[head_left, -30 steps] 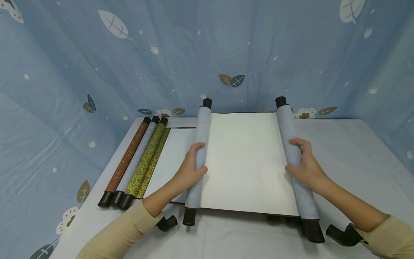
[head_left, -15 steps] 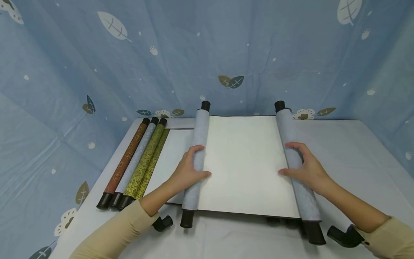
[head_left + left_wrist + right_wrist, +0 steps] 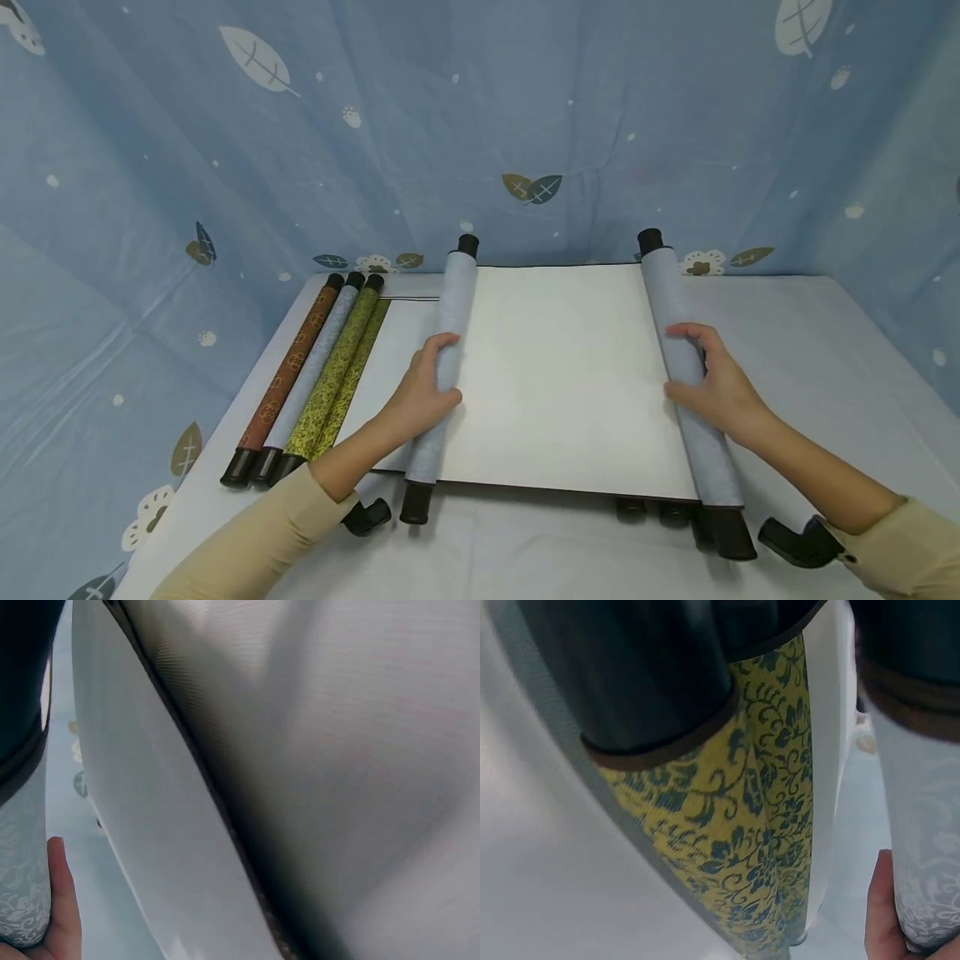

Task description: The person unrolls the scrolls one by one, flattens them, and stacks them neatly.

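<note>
A hanging scroll lies partly unrolled, its white sheet stretched between a left roller and a right roller. Both rollers are pale blue-grey patterned cloth with black end knobs. My left hand grips the left roller, thumb on the near inner side; the fingers behind are mostly hidden. With my right hand I hold the right roller the same way. In the right wrist view, yellow floral rolls with dark knobs lie beside and below that roller. The sheet's near edge appears raised above the tabletop.
Left of the scroll lie a brown scroll, a blue-grey scroll and a yellow-green scroll, side by side. Another white sheet extends under the left roller. A blue leaf-print curtain hangs behind the white table.
My left hand and the left roller have shifted left, so more white sheet shows between the rollers. The right hand and its roller have stayed nearly in place.
</note>
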Tool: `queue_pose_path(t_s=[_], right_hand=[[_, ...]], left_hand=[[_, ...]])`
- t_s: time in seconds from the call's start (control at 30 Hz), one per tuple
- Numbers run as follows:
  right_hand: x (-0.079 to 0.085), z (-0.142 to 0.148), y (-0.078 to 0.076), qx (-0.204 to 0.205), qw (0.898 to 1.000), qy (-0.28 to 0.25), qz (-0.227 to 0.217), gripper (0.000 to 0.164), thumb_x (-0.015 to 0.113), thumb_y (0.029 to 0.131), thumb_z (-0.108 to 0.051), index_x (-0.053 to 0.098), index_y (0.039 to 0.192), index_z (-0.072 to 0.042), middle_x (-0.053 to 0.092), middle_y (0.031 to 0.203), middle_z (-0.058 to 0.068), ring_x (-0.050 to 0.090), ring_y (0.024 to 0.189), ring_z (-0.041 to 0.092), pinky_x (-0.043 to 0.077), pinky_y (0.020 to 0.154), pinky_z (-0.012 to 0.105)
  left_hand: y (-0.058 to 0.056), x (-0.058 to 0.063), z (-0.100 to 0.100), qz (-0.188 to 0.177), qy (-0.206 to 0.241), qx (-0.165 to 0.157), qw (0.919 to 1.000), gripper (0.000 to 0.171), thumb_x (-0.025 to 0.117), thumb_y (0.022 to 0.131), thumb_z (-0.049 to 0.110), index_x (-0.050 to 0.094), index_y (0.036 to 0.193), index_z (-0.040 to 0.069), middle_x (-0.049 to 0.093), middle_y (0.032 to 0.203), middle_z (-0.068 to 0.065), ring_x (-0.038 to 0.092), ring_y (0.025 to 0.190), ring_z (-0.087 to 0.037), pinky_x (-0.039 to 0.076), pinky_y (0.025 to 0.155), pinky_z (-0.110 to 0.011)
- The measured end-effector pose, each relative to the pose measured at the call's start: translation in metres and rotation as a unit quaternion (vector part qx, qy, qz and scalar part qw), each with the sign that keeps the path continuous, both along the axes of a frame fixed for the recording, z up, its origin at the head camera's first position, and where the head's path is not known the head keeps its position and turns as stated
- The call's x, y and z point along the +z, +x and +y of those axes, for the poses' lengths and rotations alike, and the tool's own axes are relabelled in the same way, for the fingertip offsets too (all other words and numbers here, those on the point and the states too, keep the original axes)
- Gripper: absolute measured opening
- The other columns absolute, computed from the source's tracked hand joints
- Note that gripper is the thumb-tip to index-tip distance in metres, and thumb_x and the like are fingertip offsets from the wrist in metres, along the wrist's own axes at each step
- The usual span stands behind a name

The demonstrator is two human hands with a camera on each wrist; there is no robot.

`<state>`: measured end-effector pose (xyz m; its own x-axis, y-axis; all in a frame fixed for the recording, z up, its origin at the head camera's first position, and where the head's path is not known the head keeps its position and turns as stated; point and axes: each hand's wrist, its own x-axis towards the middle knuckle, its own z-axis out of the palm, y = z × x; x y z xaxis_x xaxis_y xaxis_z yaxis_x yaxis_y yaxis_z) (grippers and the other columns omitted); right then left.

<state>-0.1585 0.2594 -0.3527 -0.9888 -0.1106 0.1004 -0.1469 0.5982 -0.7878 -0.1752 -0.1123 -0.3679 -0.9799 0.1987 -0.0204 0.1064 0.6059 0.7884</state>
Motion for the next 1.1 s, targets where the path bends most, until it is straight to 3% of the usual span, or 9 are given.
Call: queue_pose_path(t_s=[0.13, 0.43, 0.67, 0.8, 0.9, 1.1], right_hand=[[0.000, 0.002, 0.001, 0.001, 1.000, 0.002, 0.001, 0.070, 0.058, 0.079, 0.008, 0.024, 0.141, 0.003, 0.022, 0.145, 0.031, 0.021, 0.132, 0.046, 0.027, 0.091, 0.063], [-0.001, 0.004, 0.003, 0.001, 0.999, 0.039, 0.003, 0.064, 0.051, 0.086, 0.003, 0.023, 0.143, -0.001, 0.024, 0.143, 0.035, 0.035, 0.114, 0.042, 0.037, 0.077, 0.052], [-0.001, 0.003, 0.002, 0.011, 1.000, 0.006, -0.001, 0.061, 0.051, 0.085, 0.006, 0.026, 0.141, 0.002, 0.019, 0.146, 0.034, 0.022, 0.131, 0.047, 0.027, 0.091, 0.062], [-0.001, 0.003, 0.001, 0.007, 1.000, 0.006, -0.021, 0.061, 0.053, 0.085, 0.004, 0.028, 0.141, -0.001, 0.018, 0.148, 0.033, 0.019, 0.134, 0.048, 0.025, 0.093, 0.064], [-0.002, 0.006, -0.002, 0.002, 0.999, 0.012, -0.041, 0.065, 0.060, 0.086, -0.002, 0.028, 0.142, -0.002, 0.018, 0.149, 0.032, 0.021, 0.132, 0.049, 0.027, 0.093, 0.065], [-0.005, 0.011, -0.003, -0.003, 0.998, 0.034, -0.061, 0.093, 0.082, 0.073, -0.026, 0.025, 0.142, -0.002, 0.021, 0.146, 0.030, 0.033, 0.121, 0.048, 0.036, 0.085, 0.059]], left_hand=[[0.000, -0.005, -0.003, 0.012, 0.017, -0.009, 0.9997, 0.069, 0.053, 0.082, 0.004, 0.026, 0.144, 0.021, 0.033, 0.138, -0.018, 0.040, 0.114, -0.030, 0.037, 0.089, -0.048], [-0.002, -0.007, -0.005, 0.014, 0.028, 0.002, 0.9995, 0.065, 0.046, 0.087, 0.006, 0.023, 0.146, 0.021, 0.029, 0.137, -0.021, 0.036, 0.120, -0.033, 0.032, 0.097, -0.053], [-0.001, -0.011, -0.010, -0.002, 0.014, 0.009, 0.9999, 0.058, 0.046, 0.088, 0.008, 0.032, 0.143, 0.021, 0.031, 0.131, -0.023, 0.039, 0.111, -0.034, 0.035, 0.090, -0.050], [-0.002, -0.013, -0.012, -0.010, 0.023, 0.026, 0.9994, 0.056, 0.057, 0.089, 0.013, 0.037, 0.140, 0.024, 0.033, 0.132, -0.020, 0.040, 0.115, -0.033, 0.037, 0.090, -0.050], [-0.002, -0.012, -0.012, -0.010, 0.026, 0.040, 0.9988, 0.063, 0.070, 0.085, 0.020, 0.039, 0.139, 0.025, 0.034, 0.135, -0.018, 0.040, 0.121, -0.034, 0.039, 0.091, -0.052], [-0.002, -0.008, -0.015, -0.003, -0.001, 0.047, 0.9989, 0.085, 0.086, 0.069, 0.029, 0.038, 0.139, 0.024, 0.035, 0.136, -0.017, 0.044, 0.117, -0.035, 0.041, 0.088, -0.052]])
